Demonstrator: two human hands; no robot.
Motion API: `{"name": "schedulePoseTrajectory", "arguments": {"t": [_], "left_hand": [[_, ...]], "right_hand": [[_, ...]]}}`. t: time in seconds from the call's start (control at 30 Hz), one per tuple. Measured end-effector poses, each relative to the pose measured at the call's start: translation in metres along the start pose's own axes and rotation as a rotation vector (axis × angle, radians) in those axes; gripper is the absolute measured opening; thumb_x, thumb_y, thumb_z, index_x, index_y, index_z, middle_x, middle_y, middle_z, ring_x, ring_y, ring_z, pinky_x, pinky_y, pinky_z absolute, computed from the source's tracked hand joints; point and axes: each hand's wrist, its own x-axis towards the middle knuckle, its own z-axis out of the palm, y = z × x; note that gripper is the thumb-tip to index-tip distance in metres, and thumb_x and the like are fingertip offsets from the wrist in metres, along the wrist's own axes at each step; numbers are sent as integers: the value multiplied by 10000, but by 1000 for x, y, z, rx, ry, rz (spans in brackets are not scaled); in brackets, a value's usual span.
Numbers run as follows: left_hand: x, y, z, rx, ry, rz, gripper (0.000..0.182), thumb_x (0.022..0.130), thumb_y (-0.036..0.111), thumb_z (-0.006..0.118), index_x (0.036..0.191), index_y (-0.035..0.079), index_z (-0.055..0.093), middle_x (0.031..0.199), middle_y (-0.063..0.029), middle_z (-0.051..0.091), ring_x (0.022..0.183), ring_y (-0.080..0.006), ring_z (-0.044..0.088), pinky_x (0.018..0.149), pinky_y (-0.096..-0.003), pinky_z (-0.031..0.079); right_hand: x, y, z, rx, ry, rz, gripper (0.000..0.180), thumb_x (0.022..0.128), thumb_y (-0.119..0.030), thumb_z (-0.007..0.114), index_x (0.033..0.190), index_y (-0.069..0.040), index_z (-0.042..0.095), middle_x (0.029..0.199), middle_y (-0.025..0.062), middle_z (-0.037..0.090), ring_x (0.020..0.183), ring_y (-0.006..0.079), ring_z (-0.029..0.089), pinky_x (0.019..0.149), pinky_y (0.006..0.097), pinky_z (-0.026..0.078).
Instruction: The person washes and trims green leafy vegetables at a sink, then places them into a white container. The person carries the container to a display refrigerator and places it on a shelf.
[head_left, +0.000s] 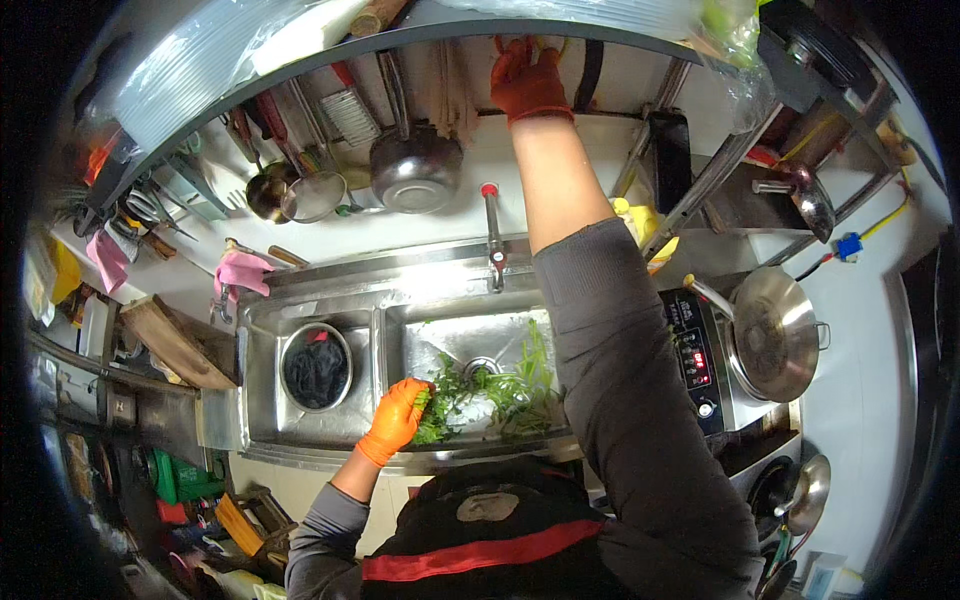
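Note:
My left hand, in an orange rubber glove, is closed on the stems of a bunch of leafy green herbs at the front of the right sink basin. More cut stems and leaves lie around the drain. My right hand, gloved too, is raised high to the wall under the shelf edge. Its fingers are bent around or near thin yellowish and red strands that hang there; whether it grips them is not clear. The faucet stands at the sink's back, left of my right forearm.
A round steel bowl with dark liquid or cloth stands in the left basin. From the rail hang a saucepan, a grater and ladles. At right, an induction cooker carries a steel pan. A metal shelf crosses overhead.

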Motion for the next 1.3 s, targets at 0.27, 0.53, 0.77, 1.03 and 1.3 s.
{"name": "schedulePoseTrajectory", "arguments": {"t": [0.27, 0.53, 0.77, 1.03, 1.3], "left_hand": [[2, 7, -27, 56, 23, 33, 489, 749, -75, 628, 1217, 67, 599, 1103, -179, 632, 1076, -448, 575, 944, -505, 481], [48, 15, 1, 146, -212, 389, 560, 792, 19, 627, 1343, 111, 581, 1180, -139, 629, 1143, -381, 587, 1002, -473, 473], [47, 39, 47, 426, -322, 838, 577, 854, 161, 578, 1411, 18, 526, 948, -86, 611, 891, -280, 616, 872, -393, 514], [44, 60, 67, 311, -278, 838, 569, 817, 95, 594, 1383, 42, 562, 967, -92, 624, 964, -283, 626, 1024, -443, 486], [31, 86, 137, 349, -456, 913, 522, 806, 112, 615, 1322, 54, 570, 1032, -103, 626, 1021, -306, 609, 1106, -487, 443]], "right_hand": [[-198, 71, -70, -511, -58, 397, 338, 1054, -306, 531, 1130, 8, 629, 1050, 112, 725, 908, 238, 714, 765, 329, 586], [-429, 147, -43, -961, 272, 1050, 547, 1068, -442, 475, 1313, 35, 581, 1117, 236, 728, 881, 324, 743, 720, 384, 599], [-500, 149, -68, -912, 317, 1066, 467, 1066, -409, 498, 1233, 16, 596, 1029, 199, 735, 820, 290, 734, 699, 375, 593], [-548, 152, -67, -801, 455, 971, 387, 1065, -326, 498, 1191, 23, 608, 1075, 219, 716, 906, 323, 719, 780, 416, 575], [-604, 113, -61, -899, 572, 836, 335, 1035, -287, 582, 1227, -16, 618, 1119, 217, 709, 951, 345, 728, 799, 438, 597]]}}
